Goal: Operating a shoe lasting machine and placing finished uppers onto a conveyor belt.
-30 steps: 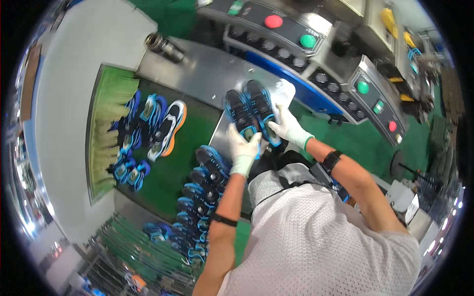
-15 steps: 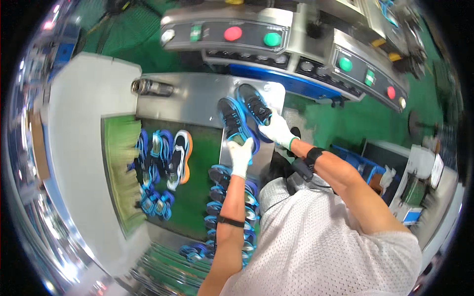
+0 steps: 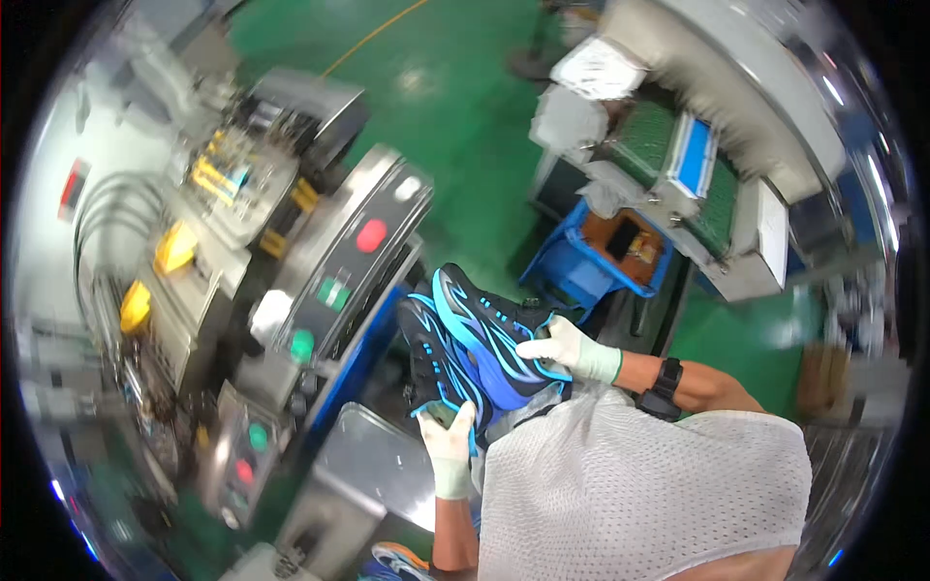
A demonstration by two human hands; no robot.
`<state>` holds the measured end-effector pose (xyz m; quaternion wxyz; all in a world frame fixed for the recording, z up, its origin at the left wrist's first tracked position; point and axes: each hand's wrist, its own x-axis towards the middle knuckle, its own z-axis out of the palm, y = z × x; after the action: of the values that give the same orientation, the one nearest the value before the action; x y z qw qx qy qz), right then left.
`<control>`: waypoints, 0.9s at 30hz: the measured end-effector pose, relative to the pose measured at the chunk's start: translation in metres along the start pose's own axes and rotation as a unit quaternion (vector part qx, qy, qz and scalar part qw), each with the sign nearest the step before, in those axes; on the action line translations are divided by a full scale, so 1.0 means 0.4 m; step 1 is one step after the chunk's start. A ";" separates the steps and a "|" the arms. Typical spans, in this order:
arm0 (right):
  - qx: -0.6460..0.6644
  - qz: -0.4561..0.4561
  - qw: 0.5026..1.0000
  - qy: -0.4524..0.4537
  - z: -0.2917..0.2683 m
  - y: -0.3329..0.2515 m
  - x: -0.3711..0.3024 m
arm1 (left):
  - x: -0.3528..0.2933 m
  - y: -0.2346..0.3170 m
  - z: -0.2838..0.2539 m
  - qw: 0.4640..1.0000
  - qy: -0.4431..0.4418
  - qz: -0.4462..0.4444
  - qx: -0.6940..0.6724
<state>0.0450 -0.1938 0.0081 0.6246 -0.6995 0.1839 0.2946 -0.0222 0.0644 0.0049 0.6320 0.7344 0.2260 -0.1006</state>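
Two black sneakers with bright blue and purple soles are in my hands, side by side and tilted in front of my body. My right hand [image 3: 573, 352], in a white glove, grips the right-hand sneaker [image 3: 475, 315] at its heel collar. In the matching glove, my left hand [image 3: 449, 443] holds the left-hand sneaker [image 3: 423, 353] by its heel opening. The fingers of both hands are partly hidden inside the shoes. The soles of the pair touch or nearly touch.
A machine's control panel [image 3: 354, 261] with coloured buttons stands to the left, beside a metal table [image 3: 373, 465]. Ahead right are a blue bin [image 3: 572, 257] and a conveyor [image 3: 644, 140] with a green belt. Part of another shoe [image 3: 397, 560] shows at the bottom.
My body has turned right, away from the metal table. The two sneakers have come off the table and are now held up in my hands, swung toward the blue bin side.
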 end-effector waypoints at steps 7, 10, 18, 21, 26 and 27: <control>0.300 -0.200 0.892 0.273 -0.433 -0.011 -0.179 | 0.161 0.292 0.457 0.958 -0.271 0.049 0.082; 0.281 -0.269 0.821 0.417 -0.623 0.021 -0.222 | 0.216 0.428 0.689 0.919 -0.345 0.177 0.071; -0.050 -0.010 0.729 0.683 -1.145 0.010 -0.165 | 0.419 0.620 1.404 0.806 -0.255 0.488 0.216; -0.113 -0.009 0.703 0.703 -1.327 -0.029 -0.079 | 0.442 0.685 1.538 0.811 -0.265 0.473 0.220; -0.254 -0.162 0.617 0.727 -1.432 -0.070 -0.018 | 0.500 0.631 1.482 0.829 -0.256 0.487 0.101; -0.161 -0.224 0.655 0.704 -1.258 -0.201 -0.003 | 0.520 0.573 1.392 0.825 -0.257 0.495 0.089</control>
<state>0.1859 -0.6758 0.0938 0.2324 -0.8071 0.3562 -0.4095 0.3422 -0.4579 0.0164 0.5640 0.7481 -0.3490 0.0210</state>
